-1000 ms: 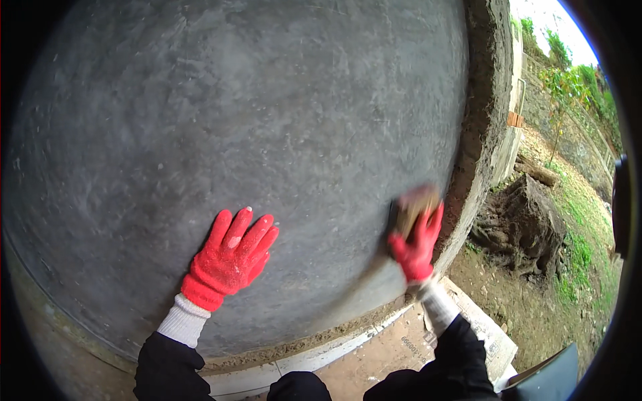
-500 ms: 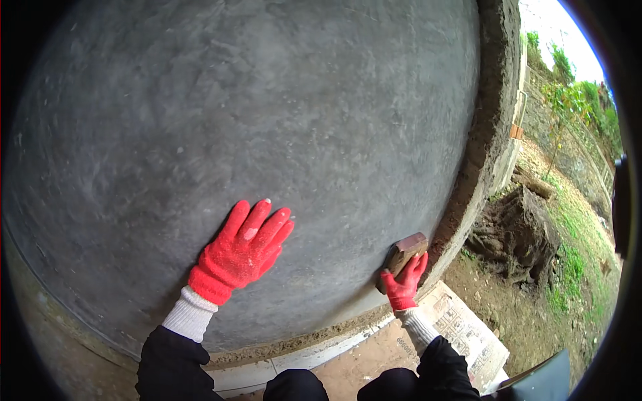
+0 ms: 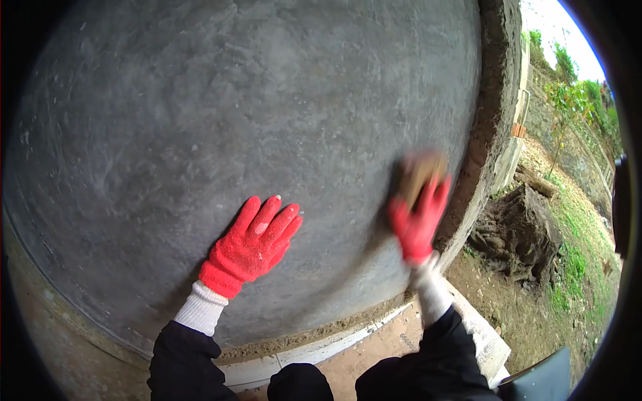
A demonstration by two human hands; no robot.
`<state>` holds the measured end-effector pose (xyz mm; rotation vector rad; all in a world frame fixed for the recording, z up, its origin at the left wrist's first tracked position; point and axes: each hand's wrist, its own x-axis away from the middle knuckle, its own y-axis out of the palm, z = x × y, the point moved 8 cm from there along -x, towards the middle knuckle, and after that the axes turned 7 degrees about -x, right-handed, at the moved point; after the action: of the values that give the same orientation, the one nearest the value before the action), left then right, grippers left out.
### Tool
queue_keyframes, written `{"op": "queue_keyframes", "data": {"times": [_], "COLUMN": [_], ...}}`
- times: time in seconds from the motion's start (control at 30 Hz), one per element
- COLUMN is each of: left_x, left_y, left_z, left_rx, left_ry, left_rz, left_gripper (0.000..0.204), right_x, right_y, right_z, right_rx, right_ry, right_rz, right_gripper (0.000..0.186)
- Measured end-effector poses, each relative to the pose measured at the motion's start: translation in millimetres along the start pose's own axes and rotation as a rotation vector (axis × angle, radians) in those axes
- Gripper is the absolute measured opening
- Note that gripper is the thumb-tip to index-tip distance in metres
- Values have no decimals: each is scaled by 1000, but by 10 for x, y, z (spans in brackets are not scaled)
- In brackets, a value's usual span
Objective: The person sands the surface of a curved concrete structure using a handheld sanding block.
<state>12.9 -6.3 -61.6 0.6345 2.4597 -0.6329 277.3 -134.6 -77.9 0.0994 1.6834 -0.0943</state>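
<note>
A large dark grey wall [image 3: 221, 127] with a smooth, mottled plaster surface fills most of the view. My left hand [image 3: 251, 246], in a red coated glove with a pale cuff, lies flat on its lower middle, fingers stretched out and holding nothing. Near the wall's right edge my right hand [image 3: 421, 224], gloved alike, grips a brown block [image 3: 420, 175] that looks like a sanding block. Motion smears this hand and the block. The block's face toward the wall is hidden.
A rough, unplastered edge [image 3: 478, 154] borders the wall on the right. White tiles [image 3: 251, 371] run along its foot, with a flattened cardboard sheet [image 3: 491, 344] at lower right. Beyond, a tree stump [image 3: 518, 230] stands on the grassy slope. A dark panel [image 3: 542, 377] juts in below.
My right hand has slid the block up along the wall's right side, slightly to the right. My left hand has shifted a little to the right, still flat on the wall.
</note>
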Motion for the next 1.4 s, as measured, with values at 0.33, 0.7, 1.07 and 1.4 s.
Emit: {"op": "queue_keyframes", "data": {"times": [0.33,0.7,1.07,1.4], "left_x": [-119,-63,-86,-62], "left_y": [-29,-43,15,-54], "left_z": [51,12,39,27], "left_rx": [6,-10,-6,-2], "left_ry": [14,-23,-6,-31], "left_rz": [34,51,23,156], "left_gripper": [47,48,49,45], "right_x": [-647,867,-1514,2166], "right_y": [-185,39,-65,16], "right_z": [-110,-453,-1042,-564], "right_rx": [-18,18,-46,-173], "right_ry": [-103,-104,-133,-164], "right_rz": [-11,-183,112,-513], "right_gripper": [95,100,83,103]}}
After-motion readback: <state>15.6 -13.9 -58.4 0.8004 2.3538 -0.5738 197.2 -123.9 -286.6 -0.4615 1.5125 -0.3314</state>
